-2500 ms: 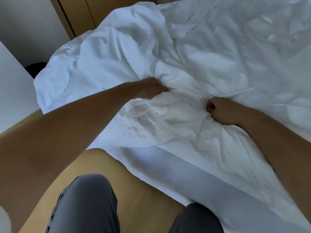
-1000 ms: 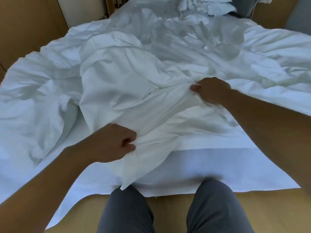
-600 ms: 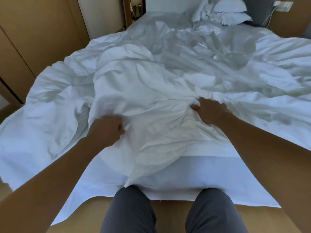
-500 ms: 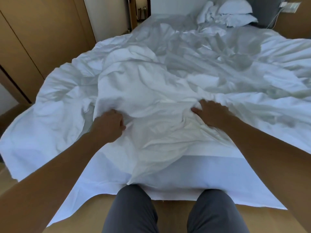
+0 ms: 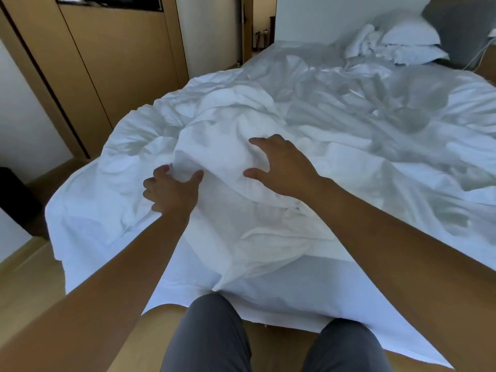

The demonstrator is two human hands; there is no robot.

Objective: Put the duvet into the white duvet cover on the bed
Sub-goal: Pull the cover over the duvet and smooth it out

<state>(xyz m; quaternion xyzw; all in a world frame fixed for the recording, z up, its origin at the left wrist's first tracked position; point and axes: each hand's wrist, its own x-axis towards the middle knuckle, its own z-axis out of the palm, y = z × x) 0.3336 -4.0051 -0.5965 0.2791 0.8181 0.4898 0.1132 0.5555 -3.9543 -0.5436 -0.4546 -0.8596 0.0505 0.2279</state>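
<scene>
The left hand [image 5: 171,193] and right hand [image 5: 281,167] are spreading open-fingered over the one white duvet cover [image 5: 222,146] bunching beneath and between them; two pillows [image 5: 410,36] are lying far beyond them.

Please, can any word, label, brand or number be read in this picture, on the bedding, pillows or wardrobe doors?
None can be read.
The duvet cover, the pillows and the wardrobe doors bear no visible print.
The small items in the doorway are too small to tell.
</scene>
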